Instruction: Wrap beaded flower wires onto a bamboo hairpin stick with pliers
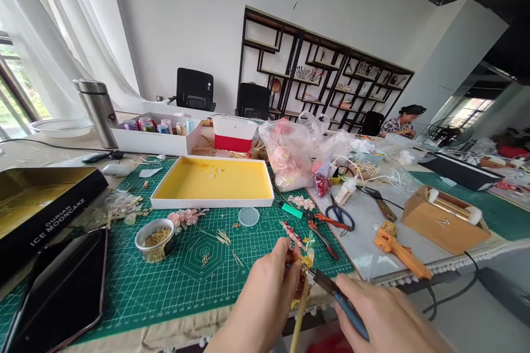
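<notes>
We log the left hand point(263, 295), fingers point(285, 251) curled and pinching a pale stick point(301, 314) topped by a small yellow ornament point(307, 259), just past the near edge of the green mat point(124, 292). The right hand point(385, 317) has its fingers point(351, 289) closed around blue-handled pliers point(351, 309), tips reaching the ornament. On the mat behind lie a tin point(155, 240) of gold pieces, pink flowers point(186, 219), and a yellow tray point(211, 179).

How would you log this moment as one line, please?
left hand: wooden stick with floral ornament | right hand: blue-handled pliers at ornament | nearby: green cutting mat
</notes>
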Demonstrator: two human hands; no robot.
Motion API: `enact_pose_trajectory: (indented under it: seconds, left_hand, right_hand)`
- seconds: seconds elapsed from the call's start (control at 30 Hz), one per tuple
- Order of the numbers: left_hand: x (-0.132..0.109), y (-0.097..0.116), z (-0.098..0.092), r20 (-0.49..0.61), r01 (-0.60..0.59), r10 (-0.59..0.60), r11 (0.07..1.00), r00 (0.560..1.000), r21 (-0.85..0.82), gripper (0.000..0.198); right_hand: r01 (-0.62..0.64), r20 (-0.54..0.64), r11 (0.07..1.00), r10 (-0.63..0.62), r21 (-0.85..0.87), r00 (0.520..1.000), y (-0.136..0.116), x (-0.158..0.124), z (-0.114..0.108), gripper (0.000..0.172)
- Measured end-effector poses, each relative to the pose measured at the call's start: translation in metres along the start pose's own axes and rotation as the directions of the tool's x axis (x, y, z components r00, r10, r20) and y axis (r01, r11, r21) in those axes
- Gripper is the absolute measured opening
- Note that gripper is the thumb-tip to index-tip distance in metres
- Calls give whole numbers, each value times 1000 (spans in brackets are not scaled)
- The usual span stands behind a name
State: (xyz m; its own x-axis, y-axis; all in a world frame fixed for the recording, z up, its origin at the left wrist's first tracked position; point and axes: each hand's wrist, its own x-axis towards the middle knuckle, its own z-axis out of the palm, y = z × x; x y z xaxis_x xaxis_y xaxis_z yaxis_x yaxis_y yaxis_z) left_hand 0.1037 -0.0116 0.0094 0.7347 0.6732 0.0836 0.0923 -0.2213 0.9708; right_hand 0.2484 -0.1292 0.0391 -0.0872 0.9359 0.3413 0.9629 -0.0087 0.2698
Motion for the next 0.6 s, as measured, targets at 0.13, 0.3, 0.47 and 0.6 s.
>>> enact_pose_trajectory:
  seconds: [0.13, 0.3, 0.47, 0.6]
  left_hand:
    - [-2, -1, -2, -8, -9, 9, 1000, 1000, 22, 15]
    - [-2, -5, -3, 25, -33, 32, 998, 999, 55, 16]
    - [0, -9, -1, 9, -78, 77, 996, 997, 40, 16]
    - [-1, -10, 0, 9, -91, 91, 996, 996, 4, 15]
  right_hand:
    - [37, -35, 999, -37, 14, 999, 0, 5, 0, 18]
    - [-2, 6, 997, 2, 73, 1000, 0, 6, -1, 20]
    - [-47, 83, 983, 33, 178, 996, 4, 6, -5, 19]
    - [-85, 124, 962, 54, 258, 991, 3, 6, -7, 19]
